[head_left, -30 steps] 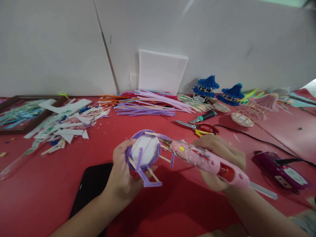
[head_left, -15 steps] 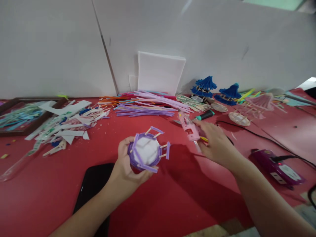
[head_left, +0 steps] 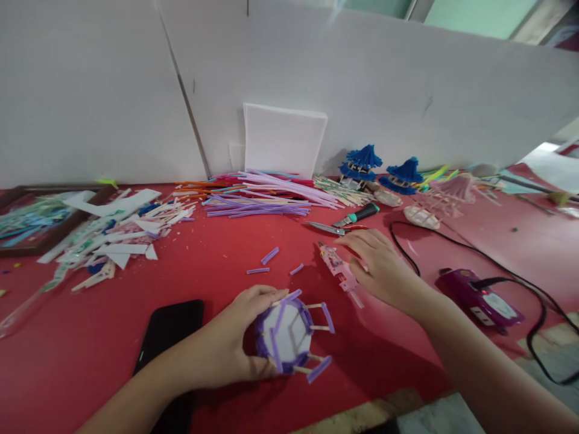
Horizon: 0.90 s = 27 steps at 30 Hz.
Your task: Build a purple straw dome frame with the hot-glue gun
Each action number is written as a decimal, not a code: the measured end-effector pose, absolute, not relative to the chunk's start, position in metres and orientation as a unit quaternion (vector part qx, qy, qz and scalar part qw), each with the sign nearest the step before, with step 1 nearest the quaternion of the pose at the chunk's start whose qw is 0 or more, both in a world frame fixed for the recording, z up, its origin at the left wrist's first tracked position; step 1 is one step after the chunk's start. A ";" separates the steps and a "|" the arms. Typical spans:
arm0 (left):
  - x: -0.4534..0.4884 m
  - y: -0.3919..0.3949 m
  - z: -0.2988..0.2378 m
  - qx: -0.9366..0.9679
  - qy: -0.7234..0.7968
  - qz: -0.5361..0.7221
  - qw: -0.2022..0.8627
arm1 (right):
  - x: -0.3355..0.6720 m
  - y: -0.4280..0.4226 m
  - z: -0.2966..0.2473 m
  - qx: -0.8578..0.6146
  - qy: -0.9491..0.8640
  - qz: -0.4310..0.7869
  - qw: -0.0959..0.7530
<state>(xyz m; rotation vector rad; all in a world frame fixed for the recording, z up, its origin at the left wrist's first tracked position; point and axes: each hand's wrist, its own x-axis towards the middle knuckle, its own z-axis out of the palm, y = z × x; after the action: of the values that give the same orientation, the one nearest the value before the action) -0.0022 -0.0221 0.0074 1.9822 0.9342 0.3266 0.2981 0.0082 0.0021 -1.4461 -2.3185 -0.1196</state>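
Note:
My left hand (head_left: 242, 337) is closed round the side of a small craft model (head_left: 289, 331). The model has a round white base edged in fuzzy purple, with short pale sticks standing out and purple pipe-cleaner pieces across their ends. A pink glue gun (head_left: 340, 270) lies on the red table, nozzle pointing away. Beside it is my right hand (head_left: 382, 268), fingers extended and apart, the thumb close to the gun; whether it touches cannot be made out. Three short cut purple pipe-cleaner pieces (head_left: 270, 255) lie between the model and the back pile.
Scissors (head_left: 328, 228) and a green-black handled tool (head_left: 362, 214) lie beyond the glue gun. Pipe cleaners (head_left: 262, 199) are heaped at the back. Scraps (head_left: 131, 235) and a black phone (head_left: 169, 331) are leftward; a purple power strip (head_left: 482, 301) with a black cord is rightward.
The model has moved nearer me and to the right in my left hand. My right hand has loosened from the glue gun, now on the table. Short purple pieces have come into view.

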 end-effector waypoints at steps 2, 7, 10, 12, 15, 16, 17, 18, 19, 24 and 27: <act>-0.006 -0.020 0.009 0.804 0.383 0.112 0.440 | 0.286 0.019 0.012 -0.480 -0.851 0.003 0.214; -0.015 -0.013 0.010 0.804 0.422 0.092 0.408 | 0.257 0.047 0.030 -0.384 -0.911 0.092 0.122; -0.022 -0.007 0.011 0.819 0.403 0.088 0.399 | 0.242 0.060 0.034 -0.347 -0.931 0.097 0.066; -0.026 -0.003 0.014 0.837 0.379 0.074 0.389 | 0.231 0.067 0.034 -0.331 -0.937 0.095 0.052; -0.028 0.005 0.016 0.849 0.362 0.065 0.379 | 0.214 0.077 0.030 -0.312 -0.946 0.085 0.034; -0.028 0.007 0.016 0.849 0.360 0.068 0.380 | 0.209 0.080 0.028 -0.307 -0.948 0.079 0.027; -0.028 0.008 0.016 0.848 0.360 0.072 0.381 | 0.204 0.082 0.025 -0.302 -0.950 0.073 0.019; -0.028 0.009 0.015 0.847 0.361 0.077 0.382 | 0.199 0.085 0.023 -0.298 -0.952 0.067 0.010; -0.028 0.010 0.013 0.846 0.365 0.083 0.380 | 0.195 0.086 0.021 -0.295 -0.953 0.061 0.000; -0.028 0.004 0.009 0.836 0.413 0.120 0.341 | 0.185 0.089 0.013 -0.309 -0.950 0.041 -0.023; -0.028 -0.003 0.009 0.831 0.435 0.124 0.324 | 0.188 0.090 0.014 -0.339 -0.939 0.046 -0.008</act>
<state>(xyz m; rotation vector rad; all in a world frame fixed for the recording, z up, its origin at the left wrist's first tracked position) -0.0285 -0.0029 0.0091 2.1799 1.1417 0.3255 0.1882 0.0897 0.0143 -1.0719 -2.9665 0.1463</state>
